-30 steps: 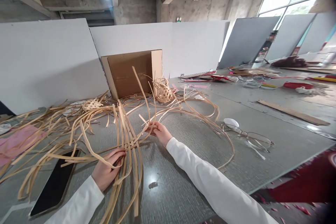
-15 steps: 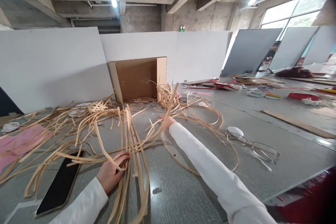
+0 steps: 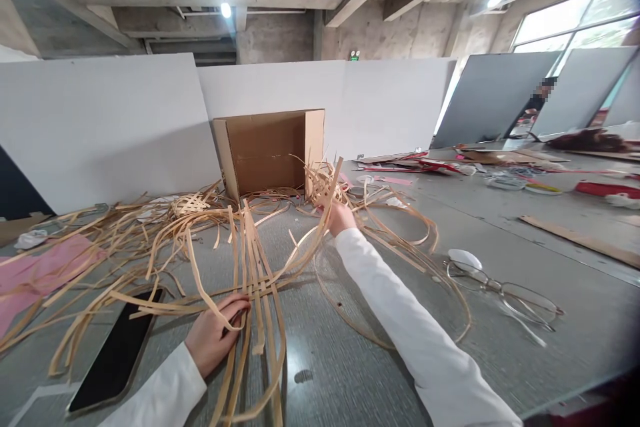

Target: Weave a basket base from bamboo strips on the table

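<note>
Pale flat strips cross in a small woven patch (image 3: 260, 288) on the grey table, with long loose ends running away from and toward me. My left hand (image 3: 217, 333) is closed on strips at the left edge of that patch. Farther off, my right hand (image 3: 341, 219) reaches in beside a small woven ball (image 3: 323, 185). A long curved strip passes in front of its fingers, so what they hold, if anything, is hidden.
A black phone (image 3: 117, 353) lies left of my left hand. Loose strips and pink paper (image 3: 55, 270) spread over the left side. An open cardboard box (image 3: 267, 153) stands behind. Eyeglasses (image 3: 505, 290) and a white oval object (image 3: 465, 258) lie at the right.
My right hand has moved a little away from me and to the right, up to the woven ball. The left hand keeps its place on the strips. The view has shifted slightly.
</note>
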